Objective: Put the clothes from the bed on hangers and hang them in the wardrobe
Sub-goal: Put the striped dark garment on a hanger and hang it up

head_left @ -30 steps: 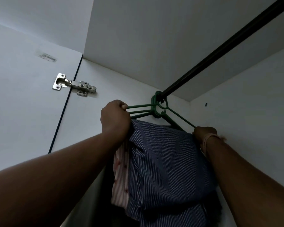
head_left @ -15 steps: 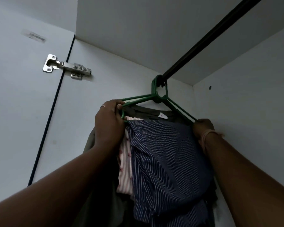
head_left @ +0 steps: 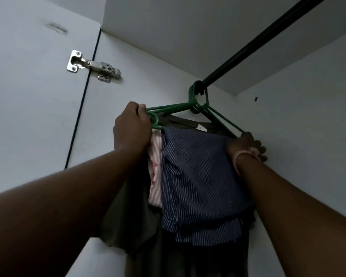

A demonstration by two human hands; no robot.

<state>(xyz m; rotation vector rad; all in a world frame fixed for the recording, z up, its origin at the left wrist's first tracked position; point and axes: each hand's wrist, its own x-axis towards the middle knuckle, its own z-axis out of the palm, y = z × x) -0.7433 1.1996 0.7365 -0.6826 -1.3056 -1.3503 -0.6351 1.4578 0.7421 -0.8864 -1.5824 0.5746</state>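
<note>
2 hands [head_left: 132, 124] [head_left: 246, 144] on green hangers [head_left: 168, 107]

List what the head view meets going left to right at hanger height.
wardrobe door → hinge → left hand → green hangers → navy striped garment → right hand → wardrobe side wall

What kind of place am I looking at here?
Most likely the inside of a white wardrobe. A black hanging rail runs overhead, green plastic hangers hook over it with a navy striped garment hanging below, and a silver metal door hinge sits on the panel at the left.
</note>
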